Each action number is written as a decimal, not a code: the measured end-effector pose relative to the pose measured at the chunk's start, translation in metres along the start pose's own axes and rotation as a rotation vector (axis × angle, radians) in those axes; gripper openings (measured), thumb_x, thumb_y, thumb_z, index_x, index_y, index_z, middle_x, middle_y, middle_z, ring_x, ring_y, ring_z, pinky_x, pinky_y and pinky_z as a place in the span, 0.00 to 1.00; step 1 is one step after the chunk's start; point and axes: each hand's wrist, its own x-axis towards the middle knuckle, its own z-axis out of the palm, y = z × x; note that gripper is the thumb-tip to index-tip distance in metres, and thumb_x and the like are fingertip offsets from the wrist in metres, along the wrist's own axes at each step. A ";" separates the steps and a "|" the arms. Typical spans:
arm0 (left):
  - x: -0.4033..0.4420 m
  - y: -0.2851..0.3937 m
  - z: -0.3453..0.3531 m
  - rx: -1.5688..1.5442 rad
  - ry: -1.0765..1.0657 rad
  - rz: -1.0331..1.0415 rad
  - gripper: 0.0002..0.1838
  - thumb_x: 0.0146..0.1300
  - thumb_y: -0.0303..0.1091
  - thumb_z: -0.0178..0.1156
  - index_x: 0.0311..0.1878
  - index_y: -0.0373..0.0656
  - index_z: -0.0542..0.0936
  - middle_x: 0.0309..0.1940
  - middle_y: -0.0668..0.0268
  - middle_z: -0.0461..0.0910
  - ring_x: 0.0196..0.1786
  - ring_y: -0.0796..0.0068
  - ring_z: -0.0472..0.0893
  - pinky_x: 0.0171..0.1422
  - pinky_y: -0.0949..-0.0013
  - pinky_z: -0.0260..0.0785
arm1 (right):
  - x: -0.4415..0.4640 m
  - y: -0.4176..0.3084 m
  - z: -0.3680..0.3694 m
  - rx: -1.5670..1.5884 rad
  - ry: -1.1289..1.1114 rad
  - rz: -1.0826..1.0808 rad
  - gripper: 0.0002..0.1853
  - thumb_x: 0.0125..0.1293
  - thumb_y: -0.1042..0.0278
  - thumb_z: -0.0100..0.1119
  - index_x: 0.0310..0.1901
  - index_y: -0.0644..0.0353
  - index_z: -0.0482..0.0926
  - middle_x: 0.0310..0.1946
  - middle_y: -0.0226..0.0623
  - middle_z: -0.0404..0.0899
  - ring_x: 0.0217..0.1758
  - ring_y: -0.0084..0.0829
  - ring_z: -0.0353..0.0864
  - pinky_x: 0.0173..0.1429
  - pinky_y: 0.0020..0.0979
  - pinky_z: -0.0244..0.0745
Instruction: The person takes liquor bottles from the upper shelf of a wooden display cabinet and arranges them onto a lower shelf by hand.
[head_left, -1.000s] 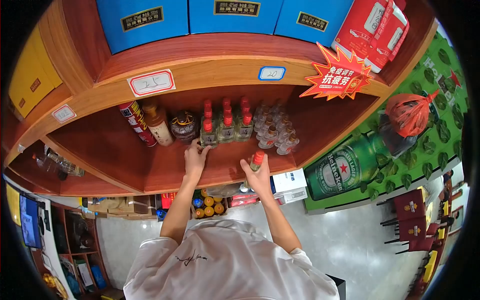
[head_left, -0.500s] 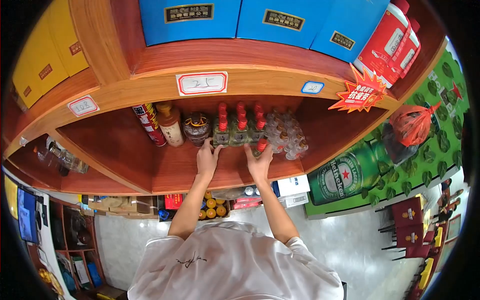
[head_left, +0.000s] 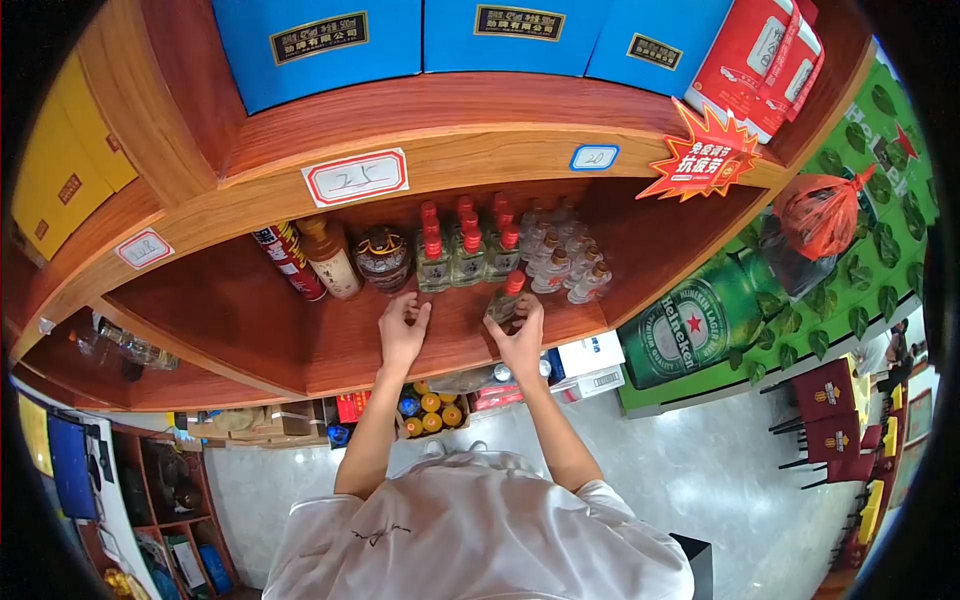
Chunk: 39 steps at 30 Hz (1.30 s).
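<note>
On the wooden shelf (head_left: 350, 350), several red-capped clear bottles (head_left: 467, 257) stand in rows. In front of their right side, my right hand (head_left: 518, 332) grips a separate red-capped bottle (head_left: 505, 300), fingers around its lower part. My left hand (head_left: 403, 325) is near the shelf's front, below the left red-capped row and the dark round bottle (head_left: 383, 260); its fingers are apart and nothing is between them. Several small clear bottles (head_left: 588, 282) with brownish caps stand to the right of the rows. Left of the dark bottle lean a brown bottle (head_left: 330, 262) and a red can (head_left: 290, 264).
Blue boxes (head_left: 510, 60) and a red-and-white package (head_left: 765, 65) fill the shelf above. A star-shaped sign (head_left: 700, 155) and price tags hang on the shelf edge. A red plastic bag (head_left: 818, 215) hangs at the right, and crates of goods (head_left: 430, 408) lie below.
My left hand has drawn back from the left red-capped bottle. My right hand, still on its bottle, first moved in toward the rows and is now slightly lower. The camera view has shifted.
</note>
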 end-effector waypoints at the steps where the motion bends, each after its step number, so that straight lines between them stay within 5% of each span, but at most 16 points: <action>1: -0.005 0.000 -0.002 -0.012 0.000 0.014 0.17 0.62 0.31 0.70 0.52 0.34 0.82 0.37 0.55 0.83 0.35 0.60 0.83 0.42 0.64 0.76 | 0.002 -0.001 0.005 -0.008 -0.004 0.001 0.42 0.51 0.61 0.82 0.62 0.68 0.66 0.54 0.47 0.70 0.54 0.41 0.75 0.57 0.39 0.74; 6: -0.010 0.013 -0.006 0.095 -0.129 0.040 0.17 0.68 0.38 0.63 0.54 0.37 0.82 0.48 0.54 0.82 0.50 0.56 0.80 0.57 0.58 0.73 | 0.004 -0.017 0.038 -0.106 -0.056 -0.049 0.41 0.48 0.53 0.83 0.57 0.65 0.69 0.47 0.41 0.74 0.50 0.41 0.76 0.54 0.41 0.71; 12: -0.007 0.001 -0.009 0.076 -0.138 0.091 0.16 0.73 0.37 0.56 0.56 0.36 0.81 0.51 0.50 0.82 0.57 0.48 0.78 0.63 0.55 0.70 | 0.008 -0.043 0.074 -0.277 -0.132 -0.046 0.39 0.51 0.39 0.77 0.54 0.59 0.72 0.43 0.36 0.76 0.49 0.39 0.77 0.58 0.44 0.63; 21: -0.009 0.005 -0.002 0.203 -0.228 0.139 0.22 0.73 0.40 0.55 0.61 0.34 0.79 0.55 0.51 0.82 0.59 0.49 0.77 0.67 0.55 0.68 | 0.010 -0.040 0.070 -0.248 -0.176 0.000 0.40 0.55 0.46 0.75 0.62 0.62 0.69 0.55 0.49 0.78 0.59 0.48 0.77 0.62 0.45 0.63; 29: -0.019 0.020 0.062 0.093 -0.348 0.160 0.30 0.75 0.45 0.56 0.70 0.31 0.70 0.52 0.47 0.81 0.57 0.49 0.79 0.65 0.55 0.68 | 0.025 -0.017 0.026 -0.095 0.006 0.028 0.37 0.54 0.56 0.77 0.61 0.63 0.70 0.43 0.48 0.76 0.46 0.53 0.80 0.49 0.48 0.75; 33: -0.032 0.039 0.095 -0.174 -0.250 0.064 0.29 0.73 0.37 0.60 0.71 0.29 0.67 0.54 0.55 0.81 0.53 0.62 0.81 0.57 0.63 0.72 | 0.030 -0.011 0.015 -0.029 0.105 0.053 0.34 0.57 0.60 0.74 0.62 0.63 0.70 0.43 0.49 0.75 0.44 0.54 0.79 0.47 0.47 0.75; 36: -0.034 0.030 0.112 -0.141 -0.199 0.198 0.30 0.72 0.35 0.62 0.72 0.30 0.67 0.57 0.54 0.78 0.53 0.68 0.80 0.55 0.66 0.74 | 0.027 -0.012 0.011 0.024 0.160 0.040 0.32 0.59 0.62 0.72 0.62 0.63 0.70 0.42 0.48 0.74 0.43 0.53 0.79 0.46 0.45 0.75; 39: -0.035 0.043 0.104 -0.155 -0.231 0.183 0.31 0.70 0.36 0.62 0.71 0.29 0.67 0.68 0.43 0.68 0.69 0.49 0.72 0.69 0.59 0.68 | 0.031 -0.006 0.013 0.070 0.162 0.067 0.31 0.59 0.63 0.72 0.62 0.63 0.71 0.41 0.48 0.74 0.43 0.51 0.78 0.47 0.44 0.75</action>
